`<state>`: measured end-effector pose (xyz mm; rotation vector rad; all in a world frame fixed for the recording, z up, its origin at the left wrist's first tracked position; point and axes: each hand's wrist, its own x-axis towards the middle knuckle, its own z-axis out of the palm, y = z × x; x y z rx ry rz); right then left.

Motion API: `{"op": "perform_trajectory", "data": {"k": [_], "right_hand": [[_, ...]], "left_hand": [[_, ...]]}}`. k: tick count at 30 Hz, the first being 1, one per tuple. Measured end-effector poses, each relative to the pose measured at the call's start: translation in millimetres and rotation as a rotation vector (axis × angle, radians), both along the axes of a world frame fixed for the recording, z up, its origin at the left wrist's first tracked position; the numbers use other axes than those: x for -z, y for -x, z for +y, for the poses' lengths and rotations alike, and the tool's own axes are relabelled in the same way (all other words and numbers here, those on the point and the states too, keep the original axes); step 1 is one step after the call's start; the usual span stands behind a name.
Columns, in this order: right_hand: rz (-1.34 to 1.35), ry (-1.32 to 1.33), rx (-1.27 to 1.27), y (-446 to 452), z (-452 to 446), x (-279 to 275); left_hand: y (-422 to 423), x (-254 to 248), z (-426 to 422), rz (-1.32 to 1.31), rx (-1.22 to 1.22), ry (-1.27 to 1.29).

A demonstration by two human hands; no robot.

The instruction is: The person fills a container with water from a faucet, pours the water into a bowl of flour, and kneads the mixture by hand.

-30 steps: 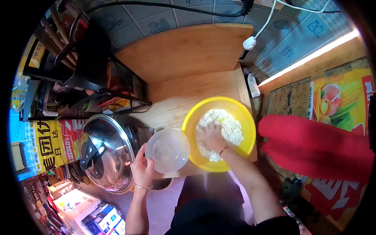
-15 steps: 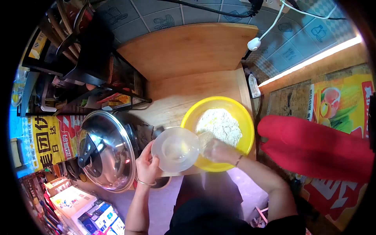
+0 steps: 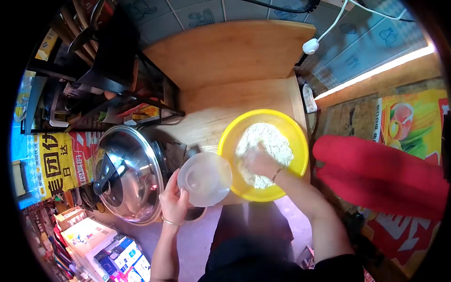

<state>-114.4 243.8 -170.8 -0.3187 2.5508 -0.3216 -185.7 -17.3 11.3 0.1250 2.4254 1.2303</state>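
My left hand [image 3: 174,199] grips the rim of a translucent plastic bowl [image 3: 205,178], thumb on the near side; the bowl is tilted beside the yellow basin. Inside the yellow basin [image 3: 300,155] lies a heap of white flour [image 3: 277,143]. My right hand [image 3: 258,164] is down in the flour at the basin's near left part. Its fingers are smeared by motion and partly sunk in the flour, so their shape is unclear. The basin rests on a wooden board [image 3: 202,122] near the front edge.
To the left stands a large pan with a shiny domed lid [image 3: 129,176]. A black rack [image 3: 112,70] with utensils rises behind it. At the right lie a red cloth-like item [image 3: 376,174] and a printed yellow bag [image 3: 413,117]. A white cable switch [image 3: 310,46] hangs at the back.
My right hand has moved from the basin's near left rim, beside the plastic bowl, into the flour. My left hand has drawn the plastic bowl slightly left, away from the basin.
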Motion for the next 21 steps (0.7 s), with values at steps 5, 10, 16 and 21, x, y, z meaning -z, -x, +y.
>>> {"op": "perform_trajectory", "data": {"k": [5,10,16,21], "right_hand": [[0.365,-0.062,0.336,-5.3,42.3,7.2],[0.438,-0.028,0.489,0.5,51.4,10.3],[0.344,-0.103,0.329,1.9,-12.4,24.5],[0.148,-0.073,0.086,-16.0,22.5,-10.3]], "left_hand": [[3.3,2.8,2.1,0.035,0.028,0.043],[5.3,11.2,-1.2,0.111,0.020,-0.025],[10.5,16.6,-6.7,0.026,-0.054,-0.022],[15.0,24.3,-9.8,0.137,0.010,0.003]]}}
